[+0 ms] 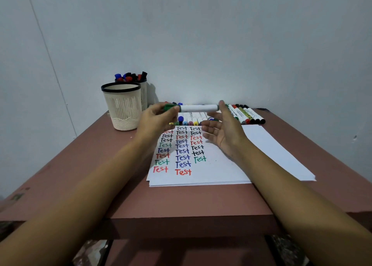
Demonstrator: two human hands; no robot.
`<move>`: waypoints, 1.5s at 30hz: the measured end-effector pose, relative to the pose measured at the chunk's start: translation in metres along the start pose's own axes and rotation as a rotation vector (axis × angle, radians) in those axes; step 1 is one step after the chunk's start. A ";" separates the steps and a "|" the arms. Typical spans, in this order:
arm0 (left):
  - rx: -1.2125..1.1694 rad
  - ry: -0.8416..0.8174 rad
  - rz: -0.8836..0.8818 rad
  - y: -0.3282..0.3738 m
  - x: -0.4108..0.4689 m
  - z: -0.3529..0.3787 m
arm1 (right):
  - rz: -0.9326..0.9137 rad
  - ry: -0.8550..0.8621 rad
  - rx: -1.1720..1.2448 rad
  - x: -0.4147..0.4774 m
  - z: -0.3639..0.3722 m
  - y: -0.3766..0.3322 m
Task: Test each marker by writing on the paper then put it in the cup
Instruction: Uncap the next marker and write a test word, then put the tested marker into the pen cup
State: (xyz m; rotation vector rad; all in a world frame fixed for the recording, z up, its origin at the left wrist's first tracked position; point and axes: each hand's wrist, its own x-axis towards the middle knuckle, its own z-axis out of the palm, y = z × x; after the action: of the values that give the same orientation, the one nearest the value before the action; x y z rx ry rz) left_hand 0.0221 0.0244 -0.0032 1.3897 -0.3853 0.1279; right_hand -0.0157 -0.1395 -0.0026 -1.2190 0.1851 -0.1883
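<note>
Head view only. Hard-to-read parts first. Top-left words on paper (221, 169) covered by left hand (159, 121). Middle of marker row (247, 115) at the far table (181, 201) edge blocked by both hands and by the held marker (198, 107); some cap colours there too small to tell. Back cup (144, 93) mostly behind front cup (122, 106), with only its right side and the blue, red and black marker ends sticking out on show. Inside of front cup not visible from this angle. Motion blur on green cap (168, 107), so unclear whether fully seated on the barrel. Join between paper and blank sheet (281, 151) to its right hidden by right forearm.

Pose next. Both arms stretched forward over the table, hands raised above the paper's far end. Left hand: fingers and thumb curled, pinching the marker at its green cap end. Marker level in the air, lying left to right, white barrel spanning the gap between the hands, above the row and clear of the paper. Right hand (223, 133): palm turned left and up, fingers spread and relaxed, gripping nothing; thumb up at the barrel's right end, contact impossible to confirm. Front cup at table's left, well apart from the marker. Paper filled with three columns of "Test" in red, black, blue and green.
</note>
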 end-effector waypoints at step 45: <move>1.371 0.122 0.057 0.051 0.171 -0.103 | -0.494 -0.147 -1.529 0.010 -0.008 0.034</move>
State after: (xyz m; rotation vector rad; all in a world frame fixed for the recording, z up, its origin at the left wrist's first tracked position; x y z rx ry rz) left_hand 0.1848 0.1108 0.0886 2.6971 -0.2074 0.5982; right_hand -0.0061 -0.1384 -0.0375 -2.7902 -0.1699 -0.4109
